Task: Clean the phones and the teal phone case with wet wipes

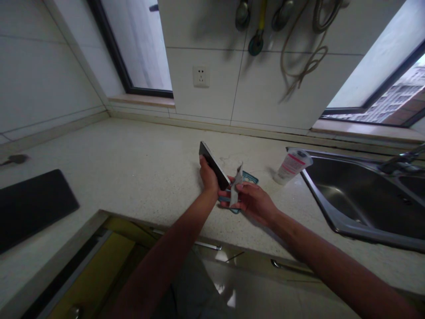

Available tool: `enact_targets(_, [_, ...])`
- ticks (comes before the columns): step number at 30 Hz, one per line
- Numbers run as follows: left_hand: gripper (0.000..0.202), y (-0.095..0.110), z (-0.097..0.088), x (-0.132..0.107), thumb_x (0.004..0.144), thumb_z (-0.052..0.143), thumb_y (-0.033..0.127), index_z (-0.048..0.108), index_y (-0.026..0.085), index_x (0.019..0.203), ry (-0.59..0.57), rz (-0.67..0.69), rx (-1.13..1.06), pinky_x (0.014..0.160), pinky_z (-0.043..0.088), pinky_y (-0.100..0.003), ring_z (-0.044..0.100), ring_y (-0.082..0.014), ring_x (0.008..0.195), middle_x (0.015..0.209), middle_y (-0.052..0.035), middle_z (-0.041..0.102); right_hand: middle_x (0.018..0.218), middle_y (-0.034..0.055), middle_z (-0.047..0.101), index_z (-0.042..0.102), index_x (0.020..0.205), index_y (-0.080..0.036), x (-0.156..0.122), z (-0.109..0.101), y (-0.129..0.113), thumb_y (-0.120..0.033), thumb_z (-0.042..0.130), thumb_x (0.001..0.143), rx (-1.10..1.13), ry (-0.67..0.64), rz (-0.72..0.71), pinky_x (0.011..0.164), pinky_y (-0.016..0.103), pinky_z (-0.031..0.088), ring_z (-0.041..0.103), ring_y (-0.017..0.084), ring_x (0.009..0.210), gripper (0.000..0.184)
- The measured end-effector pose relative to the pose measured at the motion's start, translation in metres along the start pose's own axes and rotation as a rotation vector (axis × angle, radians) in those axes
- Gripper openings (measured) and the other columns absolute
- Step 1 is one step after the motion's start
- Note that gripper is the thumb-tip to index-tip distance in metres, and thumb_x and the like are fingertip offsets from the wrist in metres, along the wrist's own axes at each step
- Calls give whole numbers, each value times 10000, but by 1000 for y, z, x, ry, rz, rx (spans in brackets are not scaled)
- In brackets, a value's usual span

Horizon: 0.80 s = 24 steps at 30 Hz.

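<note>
My left hand [209, 176] is closed around a dark smartphone [213, 165], which it holds tilted above the pale countertop [139, 164]. My right hand [254, 199] pinches a small grey strip, perhaps a wipe or film [236, 185], right beside the phone's lower end. A teal packet [248, 178] lies on the counter just behind and under both hands.
A white tube with a pink label [292, 165] lies by the steel sink [358, 199] at right, faucet [401, 160] beyond. A black cooktop [29, 206] sits at left. A wall socket [201, 76] and hanging utensils [257, 26] are behind. An open drawer [99, 266] lies below.
</note>
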<state>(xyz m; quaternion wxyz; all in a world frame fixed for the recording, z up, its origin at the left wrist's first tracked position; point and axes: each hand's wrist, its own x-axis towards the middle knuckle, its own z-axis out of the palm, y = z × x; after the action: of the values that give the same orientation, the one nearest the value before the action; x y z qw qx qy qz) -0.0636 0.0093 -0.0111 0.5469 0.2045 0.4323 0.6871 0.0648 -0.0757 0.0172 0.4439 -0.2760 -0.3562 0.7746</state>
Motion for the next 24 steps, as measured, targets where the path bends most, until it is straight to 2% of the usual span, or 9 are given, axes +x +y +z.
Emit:
enact_targets(3, [709, 2, 4, -4, 837, 386, 831, 633, 169, 895, 49, 108, 66, 577, 484, -283, 643, -199, 654, 652, -35, 583, 1059, 112, 747, 688, 1034, -169, -1, 1, -1, -245, 721, 824, -14, 13, 5, 872, 490, 626, 739, 276, 1002, 226])
enact_targets(7, [713, 7, 7, -9, 849, 385, 823, 644, 172, 982, 56, 222, 116, 700, 509, -312, 666, -223, 815, 786, -67, 641, 1070, 112, 746, 694, 1021, -175, -2, 1, -2, -279, 748, 803, -15, 20, 14, 847, 480, 635, 739, 280, 997, 247])
enact_targets(11, [712, 11, 8, -13, 863, 371, 810, 646, 164, 980, 63, 287, 167, 807, 504, -330, 658, -233, 915, 888, -96, 671, 1061, 105, 749, 690, 959, -178, -1, 2, 0, -284, 791, 752, -15, 68, 13, 835, 467, 639, 741, 281, 988, 254])
enact_targets(16, [680, 13, 9, -19, 894, 356, 773, 651, 170, 1006, 83, 333, 230, 903, 474, -340, 642, -246, 1030, 1015, -120, 682, 935, 101, 756, 660, 840, -163, 0, 5, 4, -300, 840, 674, -48, 145, -19, 826, 433, 643, 754, 283, 921, 281])
enact_targets(20, [659, 13, 8, -22, 908, 359, 760, 657, 177, 986, 82, 293, 233, 888, 476, -340, 641, -250, 1028, 967, -111, 685, 837, 73, 745, 648, 795, -162, 1, 4, 5, -292, 836, 656, -68, 177, -37, 777, 403, 651, 761, 267, 830, 267])
enact_targets(24, [650, 8, 6, -17, 866, 422, 794, 648, 188, 929, 72, 213, 111, 756, 495, -301, 662, -229, 903, 813, -80, 666, 744, 59, 726, 674, 742, -156, 1, 5, 8, -244, 807, 650, -114, 191, -49, 782, 390, 652, 753, 242, 745, 185])
